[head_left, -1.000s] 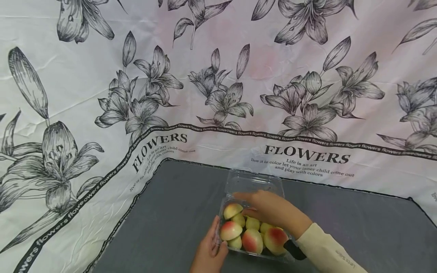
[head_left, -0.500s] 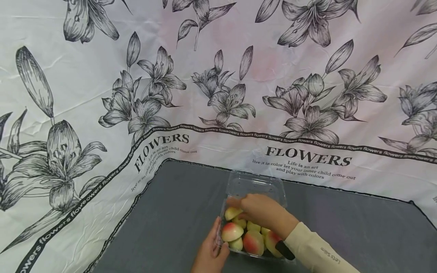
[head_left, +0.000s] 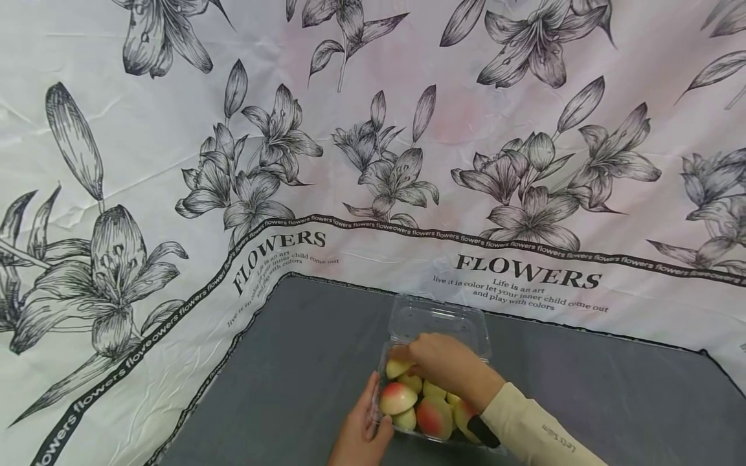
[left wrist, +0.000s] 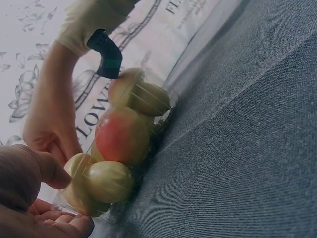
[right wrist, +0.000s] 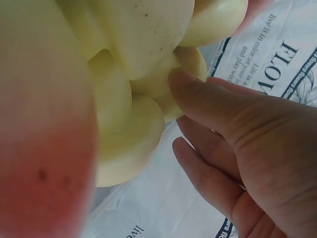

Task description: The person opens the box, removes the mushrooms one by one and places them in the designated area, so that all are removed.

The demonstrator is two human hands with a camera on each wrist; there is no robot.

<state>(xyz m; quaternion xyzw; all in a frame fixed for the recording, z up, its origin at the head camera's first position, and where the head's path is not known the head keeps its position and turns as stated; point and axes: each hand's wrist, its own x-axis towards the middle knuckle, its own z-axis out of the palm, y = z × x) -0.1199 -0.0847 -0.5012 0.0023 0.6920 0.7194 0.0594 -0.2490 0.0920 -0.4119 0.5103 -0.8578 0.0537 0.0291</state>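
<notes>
R hand (head_left: 444,362) L-ward onto fruit (head_left: 397,369), lid (head_left: 437,316) behind

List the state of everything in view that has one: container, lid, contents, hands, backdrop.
Clear container: upright, uncovered, holding fruits
Lid: open, folded back on the far side
Fruits: yellow-green with some red, packed close, some overlapping
Left hand: holding the container's near left corner
Right hand: inside the container, apparently pinching a fruit at the far left
Floral sheet: wrinkled
</notes>
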